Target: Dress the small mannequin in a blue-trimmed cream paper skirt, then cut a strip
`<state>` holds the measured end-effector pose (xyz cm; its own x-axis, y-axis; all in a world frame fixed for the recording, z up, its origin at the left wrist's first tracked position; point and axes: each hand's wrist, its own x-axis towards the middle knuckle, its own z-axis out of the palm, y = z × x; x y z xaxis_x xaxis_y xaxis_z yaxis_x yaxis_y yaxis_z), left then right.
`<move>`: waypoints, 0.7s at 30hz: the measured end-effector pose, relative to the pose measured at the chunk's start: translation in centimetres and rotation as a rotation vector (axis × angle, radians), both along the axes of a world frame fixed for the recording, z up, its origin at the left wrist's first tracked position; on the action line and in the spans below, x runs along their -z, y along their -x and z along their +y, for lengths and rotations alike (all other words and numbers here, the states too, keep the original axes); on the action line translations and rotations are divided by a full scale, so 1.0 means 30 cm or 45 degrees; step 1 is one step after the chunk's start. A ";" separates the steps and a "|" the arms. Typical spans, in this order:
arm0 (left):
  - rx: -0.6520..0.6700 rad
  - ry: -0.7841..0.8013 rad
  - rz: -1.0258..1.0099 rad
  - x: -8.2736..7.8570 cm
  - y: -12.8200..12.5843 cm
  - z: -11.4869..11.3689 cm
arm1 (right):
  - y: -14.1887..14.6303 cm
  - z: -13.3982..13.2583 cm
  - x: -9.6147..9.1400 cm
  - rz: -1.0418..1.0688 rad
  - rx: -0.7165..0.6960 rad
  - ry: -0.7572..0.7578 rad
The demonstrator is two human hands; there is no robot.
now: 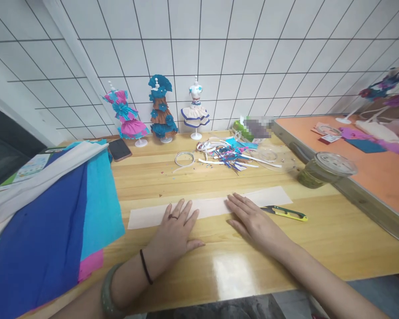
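A long white paper strip (213, 205) lies flat across the wooden table (239, 261). My left hand (175, 228) rests on its left-middle part, fingers spread and flat, a ring on one finger. My right hand (252, 219) lies flat beside it, fingertips on the strip's middle, fingers stretched out. Neither hand holds anything. Small yellow-and-green snips (286, 213) lie just right of my right hand, below the strip's right end.
Stacked crepe sheets (53, 230) in blue, cyan, white and pink cover the table's left. Three small mannequins in paper dresses (161, 110) stand at the wall. A phone (119, 149), tape roll (184, 158), paper scraps (229, 155) and a lidded cup (326, 170) lie behind.
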<state>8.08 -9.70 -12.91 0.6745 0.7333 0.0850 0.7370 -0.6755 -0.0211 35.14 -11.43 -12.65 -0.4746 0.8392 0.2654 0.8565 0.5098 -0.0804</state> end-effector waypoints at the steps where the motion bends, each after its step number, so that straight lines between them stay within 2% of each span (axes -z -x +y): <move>1: -0.003 -0.008 -0.001 0.004 0.004 -0.002 | 0.000 -0.001 0.006 -0.012 0.020 0.005; 8: 0.049 -0.102 0.004 0.019 0.028 -0.006 | -0.012 -0.003 0.027 -0.065 0.046 0.048; 13: 0.075 -0.161 -0.011 0.031 0.031 -0.008 | -0.019 -0.002 0.001 0.021 0.015 -0.008; 15: 0.074 -0.185 -0.031 0.040 0.035 -0.006 | -0.056 -0.013 -0.017 0.040 0.031 -0.092; 17: 0.075 -0.194 -0.049 0.048 0.041 -0.004 | -0.120 -0.039 -0.027 0.029 0.129 -0.192; 20: 0.081 -0.176 -0.060 0.048 0.041 0.001 | -0.242 -0.103 -0.010 -0.083 0.334 -0.231; 21: 0.072 -0.161 -0.064 0.042 0.036 0.003 | -0.280 -0.129 0.004 -0.133 0.334 -0.201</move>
